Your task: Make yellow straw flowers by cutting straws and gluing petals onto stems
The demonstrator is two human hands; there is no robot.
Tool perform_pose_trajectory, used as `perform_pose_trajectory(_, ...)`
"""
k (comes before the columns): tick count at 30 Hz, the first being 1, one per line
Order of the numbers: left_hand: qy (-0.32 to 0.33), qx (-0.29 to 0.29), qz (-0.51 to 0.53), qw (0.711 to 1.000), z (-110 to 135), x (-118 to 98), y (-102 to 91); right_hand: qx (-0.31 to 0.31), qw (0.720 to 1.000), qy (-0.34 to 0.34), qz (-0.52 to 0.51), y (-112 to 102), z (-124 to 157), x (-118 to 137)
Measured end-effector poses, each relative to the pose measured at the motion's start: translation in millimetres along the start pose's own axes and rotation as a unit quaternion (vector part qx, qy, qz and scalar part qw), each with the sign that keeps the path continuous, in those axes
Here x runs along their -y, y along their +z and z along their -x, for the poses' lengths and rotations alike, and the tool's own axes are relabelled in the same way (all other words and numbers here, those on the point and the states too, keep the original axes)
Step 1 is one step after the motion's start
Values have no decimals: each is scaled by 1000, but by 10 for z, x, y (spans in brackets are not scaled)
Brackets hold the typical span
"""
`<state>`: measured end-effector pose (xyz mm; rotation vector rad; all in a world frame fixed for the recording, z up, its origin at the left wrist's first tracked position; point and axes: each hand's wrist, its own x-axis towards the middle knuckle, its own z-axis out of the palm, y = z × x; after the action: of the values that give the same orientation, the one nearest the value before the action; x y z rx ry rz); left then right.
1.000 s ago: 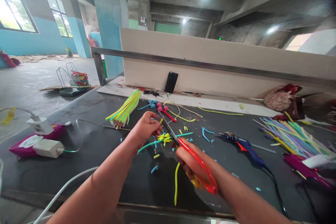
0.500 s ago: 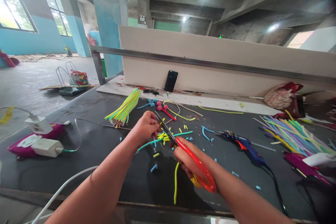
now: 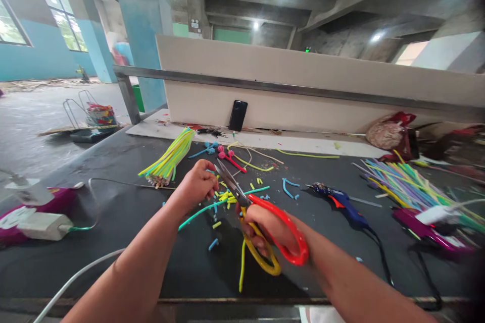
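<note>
My right hand [image 3: 265,227] grips a pair of scissors [image 3: 299,247] with one red and one yellow handle loop. Their blades are parted and point away towards my left fingertips. My left hand [image 3: 199,184] is closed in a pinch just left of the blades. A bit of yellow pipe cleaner shows at its fingertips; most of it is hidden. Below the hands lie short yellow cut pieces [image 3: 227,196], several blue bits [image 3: 213,245] and a long teal pipe cleaner [image 3: 200,213]. A yellow pipe cleaner [image 3: 242,267] lies beneath the scissors.
A bundle of yellow pipe cleaners [image 3: 170,154] lies at the left, a mixed-colour bundle [image 3: 401,181] at the right. A blue glue gun [image 3: 343,204] rests nearer. Pink [image 3: 231,159] and blue [image 3: 206,149] twisted shapes lie behind. A phone [image 3: 238,116] leans upright. Power strips [image 3: 56,202] with cords flank the table.
The scissors have opened: their blades and handle loops are now spread apart. The whole view has shifted, so the table's things appear farther left. My left hand keeps its pinch.
</note>
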<state>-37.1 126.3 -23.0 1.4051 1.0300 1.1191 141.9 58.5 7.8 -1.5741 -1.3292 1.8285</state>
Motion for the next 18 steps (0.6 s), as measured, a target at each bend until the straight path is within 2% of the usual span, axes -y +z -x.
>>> perform_pose_trajectory(2, -5, -7, 4, 1000, 2, 11, -4, 85, 994, -9, -64, -105, 58, -15)
perform_pose_trajectory(5, -13, -15, 23, 1000, 24, -1, 21, 228, 956, -52, -175, -205, 105, -76)
perform_pose_trajectory(6, -12, -12, 29, 999, 31, -8, 35, 255, 946, -64, -187, -211, 116, -91)
perform_pose_trajectory(7, -11, -6, 31, 999, 36, -13, 51, 255, 950, -74, -163, -208, 129, -96)
perform_pose_trajectory(8, -9, 1, 28, 1000, 38, -15, 65, 233, 962, -84, -111, -203, 146, -86)
perform_pose_trajectory(10, -7, 9, 13, 1000, 35, -4, 88, 153, 983, -98, 26, -228, 191, -18)
perform_pose_trajectory(13, -15, 9, -20, 1000, 22, 41, 105, 20, 982, -94, 163, -470, 229, 143)
perform_pose_trajectory(15, -21, 20, -39, 999, 13, 76, 108, -88, 965, -73, 237, -765, 182, 209)
perform_pose_trajectory(18, -24, 35, -61, 997, 4, 110, 105, -242, 905, -21, 349, -1223, -2, 153)
